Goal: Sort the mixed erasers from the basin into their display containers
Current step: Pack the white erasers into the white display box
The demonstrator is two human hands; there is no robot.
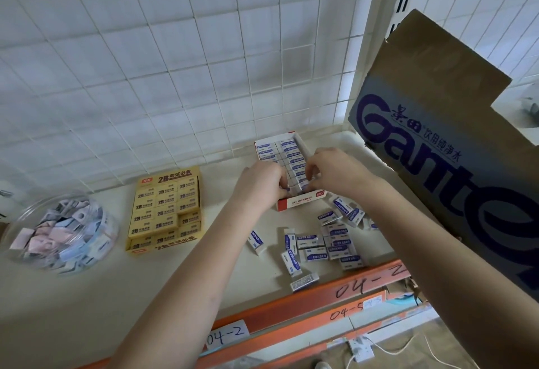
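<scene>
Erasers (287, 147) in red-edged display box (300, 203)

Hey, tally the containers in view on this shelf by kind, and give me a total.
Yellow display box: 1
Red-and-white display box: 1
Clear round tub: 1
Large cardboard carton: 1
Total: 4
</scene>
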